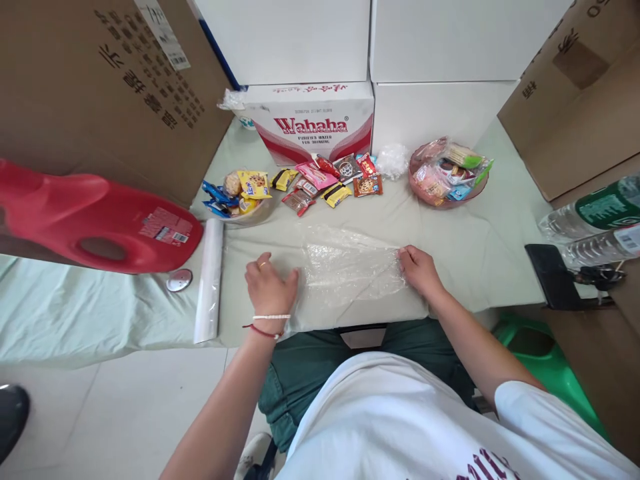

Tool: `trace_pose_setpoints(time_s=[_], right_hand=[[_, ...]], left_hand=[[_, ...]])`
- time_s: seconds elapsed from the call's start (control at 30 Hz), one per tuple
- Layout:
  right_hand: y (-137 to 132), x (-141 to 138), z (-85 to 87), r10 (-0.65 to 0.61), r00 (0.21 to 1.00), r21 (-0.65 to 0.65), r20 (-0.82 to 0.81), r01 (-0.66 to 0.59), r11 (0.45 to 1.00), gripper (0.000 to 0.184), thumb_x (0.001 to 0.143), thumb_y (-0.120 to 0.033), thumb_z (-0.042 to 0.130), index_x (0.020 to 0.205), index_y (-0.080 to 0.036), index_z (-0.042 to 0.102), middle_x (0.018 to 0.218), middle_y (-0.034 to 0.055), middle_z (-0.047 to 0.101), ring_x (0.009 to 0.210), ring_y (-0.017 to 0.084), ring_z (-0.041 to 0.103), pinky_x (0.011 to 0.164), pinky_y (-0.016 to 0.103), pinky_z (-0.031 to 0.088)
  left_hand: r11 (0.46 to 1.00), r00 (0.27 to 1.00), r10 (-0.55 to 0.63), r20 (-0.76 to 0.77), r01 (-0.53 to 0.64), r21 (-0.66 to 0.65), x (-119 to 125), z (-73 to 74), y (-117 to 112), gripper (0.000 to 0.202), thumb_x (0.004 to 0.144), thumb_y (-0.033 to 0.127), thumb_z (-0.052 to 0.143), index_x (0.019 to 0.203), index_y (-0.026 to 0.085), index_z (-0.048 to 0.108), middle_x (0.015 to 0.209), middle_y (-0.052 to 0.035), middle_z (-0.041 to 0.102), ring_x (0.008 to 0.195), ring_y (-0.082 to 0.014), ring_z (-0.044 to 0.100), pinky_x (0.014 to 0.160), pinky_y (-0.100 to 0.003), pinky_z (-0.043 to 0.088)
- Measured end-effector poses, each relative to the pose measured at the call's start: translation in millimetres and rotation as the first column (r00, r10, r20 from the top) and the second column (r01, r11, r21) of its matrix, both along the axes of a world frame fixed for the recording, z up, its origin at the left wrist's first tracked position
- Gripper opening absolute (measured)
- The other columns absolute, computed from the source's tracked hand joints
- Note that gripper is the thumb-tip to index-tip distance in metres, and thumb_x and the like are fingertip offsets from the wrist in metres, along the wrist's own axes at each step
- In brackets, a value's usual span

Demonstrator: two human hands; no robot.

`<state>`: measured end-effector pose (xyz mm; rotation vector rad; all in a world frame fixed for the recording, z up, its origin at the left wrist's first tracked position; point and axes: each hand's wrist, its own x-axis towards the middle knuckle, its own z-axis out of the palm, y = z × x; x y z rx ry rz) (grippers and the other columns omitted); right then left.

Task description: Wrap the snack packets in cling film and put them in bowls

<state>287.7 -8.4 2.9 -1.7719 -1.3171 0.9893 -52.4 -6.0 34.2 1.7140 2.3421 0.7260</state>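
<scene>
A sheet of clear plastic wrap (350,263) lies spread on the pale green cloth (475,247) in front of me. My left hand (270,287) rests flat on the sheet's left edge, fingers stretched out. My right hand (419,270) pinches the sheet's right edge between curled fingers. A roll of plastic wrap (209,280) lies to the left of my left hand. Beyond the sheet, loose snack packets (330,180) are scattered, with a plate of snacks (240,193) to their left.
A wrapped bowl of snacks (447,175) stands at the back right. A red jug (95,223) lies at the left beside a small metal lid (179,280). Cardboard and white boxes, one marked Wahaha (310,120), line the back. Water bottles (590,223) and a black phone (547,273) are at the right.
</scene>
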Motion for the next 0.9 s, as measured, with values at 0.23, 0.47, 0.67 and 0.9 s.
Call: trace_pose_setpoints(time_s=[0.23, 0.47, 0.67, 0.9], right_hand=[[-2.2, -3.1, 3.5, 0.122, 0.969, 0.032, 0.216, -0.132, 0.991, 0.036, 0.102, -0.045, 0.042, 0.076, -0.024, 0.056, 0.066, 0.0019, 0.059, 0.064, 0.020, 0.055, 0.062, 0.030, 0.040], [15.4, 6.0, 22.9, 0.160, 0.804, 0.289, 0.573, -0.381, 0.878, 0.036, 0.091, -0.037, 0.065, 0.122, -0.020, 0.068, 0.123, 0.0159, 0.063, 0.114, 0.034, 0.055, 0.102, 0.050, 0.047], [69.6, -55.3, 16.2, 0.351, 0.730, 0.166, 0.587, -0.532, 0.830, 0.042, 0.090, -0.033, 0.068, 0.131, -0.021, 0.067, 0.125, 0.0155, 0.068, 0.113, 0.033, 0.058, 0.096, 0.045, 0.049], [143.7, -8.7, -6.0, -0.025, 0.980, 0.143, 0.199, -0.004, 0.990, 0.017, 0.088, -0.026, 0.054, 0.087, -0.017, 0.069, 0.074, 0.0027, 0.067, 0.072, 0.019, 0.058, 0.074, 0.030, 0.047]], left_hand=[[0.893, 0.873, -0.450, -0.188, 0.445, -0.068, 55.0, -9.9, -2.2, 0.047, 0.101, 0.037, 0.043, 0.138, 0.014, 0.061, 0.150, -0.0197, 0.058, 0.150, -0.0338, 0.042, 0.125, -0.056, 0.025], [0.869, 0.842, -0.485, -0.236, 0.435, -0.234, 55.0, -46.3, 2.4, 0.068, 0.105, 0.047, 0.030, 0.163, 0.012, 0.034, 0.172, -0.0181, 0.027, 0.160, -0.0310, 0.026, 0.127, -0.066, 0.014], [0.842, 0.810, -0.531, -0.250, 0.472, -0.261, 48.3, -43.7, -3.1, 0.071, 0.105, 0.051, 0.029, 0.164, 0.012, 0.031, 0.172, -0.0180, 0.026, 0.161, -0.0314, 0.025, 0.127, -0.067, 0.014], [0.874, 0.837, -0.483, -0.257, 0.441, -0.205, 35.0, -49.2, -9.5, 0.074, 0.104, 0.053, 0.033, 0.165, 0.011, 0.030, 0.172, -0.0204, 0.025, 0.159, -0.0343, 0.028, 0.128, -0.063, 0.016]])
